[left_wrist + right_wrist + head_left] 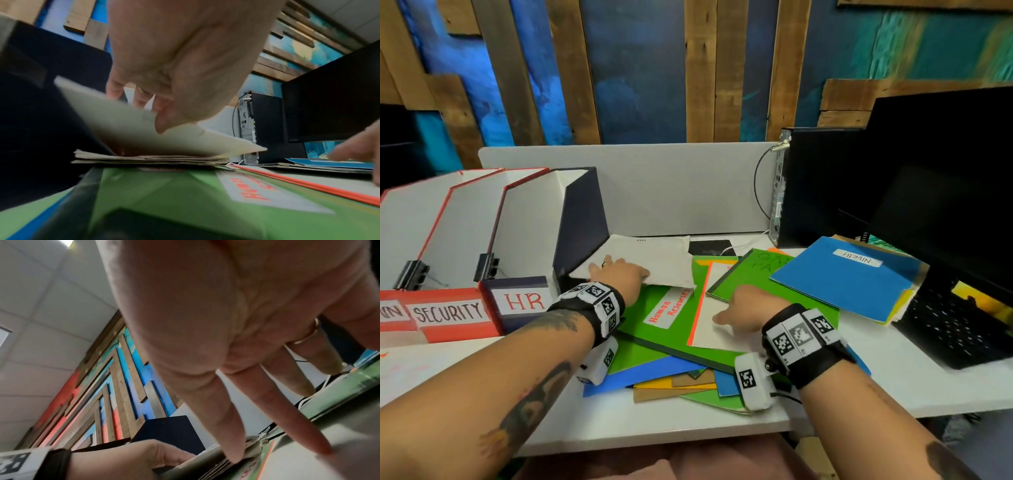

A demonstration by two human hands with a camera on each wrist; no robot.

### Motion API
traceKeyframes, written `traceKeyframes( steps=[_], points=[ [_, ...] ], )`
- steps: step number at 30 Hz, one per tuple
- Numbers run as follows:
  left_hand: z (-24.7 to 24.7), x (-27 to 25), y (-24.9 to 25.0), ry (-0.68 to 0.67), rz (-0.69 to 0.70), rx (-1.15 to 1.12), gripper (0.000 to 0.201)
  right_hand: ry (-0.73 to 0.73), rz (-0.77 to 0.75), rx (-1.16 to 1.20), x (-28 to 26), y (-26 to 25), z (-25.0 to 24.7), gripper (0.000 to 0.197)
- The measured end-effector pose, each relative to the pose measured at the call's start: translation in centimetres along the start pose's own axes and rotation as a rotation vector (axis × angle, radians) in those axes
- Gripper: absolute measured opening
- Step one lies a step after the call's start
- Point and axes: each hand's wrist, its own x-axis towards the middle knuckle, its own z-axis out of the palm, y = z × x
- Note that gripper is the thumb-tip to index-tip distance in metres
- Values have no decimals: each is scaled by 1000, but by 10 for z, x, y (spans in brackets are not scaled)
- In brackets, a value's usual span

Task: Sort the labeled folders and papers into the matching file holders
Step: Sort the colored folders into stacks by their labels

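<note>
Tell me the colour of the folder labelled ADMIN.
Blue. The ADMIN folder shows best in the head view.

The right hand (236, 321) fills the upper middle and reaches down toward four o'clock, fingers (304, 431) spread and straight. One fingertip touches the white sheet (308, 467) with an orange edge; another meets the edge of a stack of papers (232, 462) at six o'clock. A ring (306, 337) sits on one finger at three o'clock. At seven o'clock lies the left hand (131, 457), its wrist in a black band with a white marker tag (18, 464), against those papers. Behind it stands a dark blue file holder (168, 430). A green folder (353, 386) runs along four o'clock. A wall of painted wooden slats (115, 386) rises at nine o'clock.
</note>
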Motion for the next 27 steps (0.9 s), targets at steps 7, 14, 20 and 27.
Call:
traceKeyframes(
  steps=[7,14,20,27],
  points=[
    [14,-5,3,-214,-61,15,47,-161,101,-264,2,-3,19,91],
    [3,-9,15,42,8,-481,46,-55,52,-181,6,4,22,110],
    [-21,-17,45,-101,59,-1209,63,12,-122,-121,-8,-14,14,112],
    [-29,-19,63,-167,-169,-1721,45,-42,-386,-59,-34,-35,3,102]
  ],
)
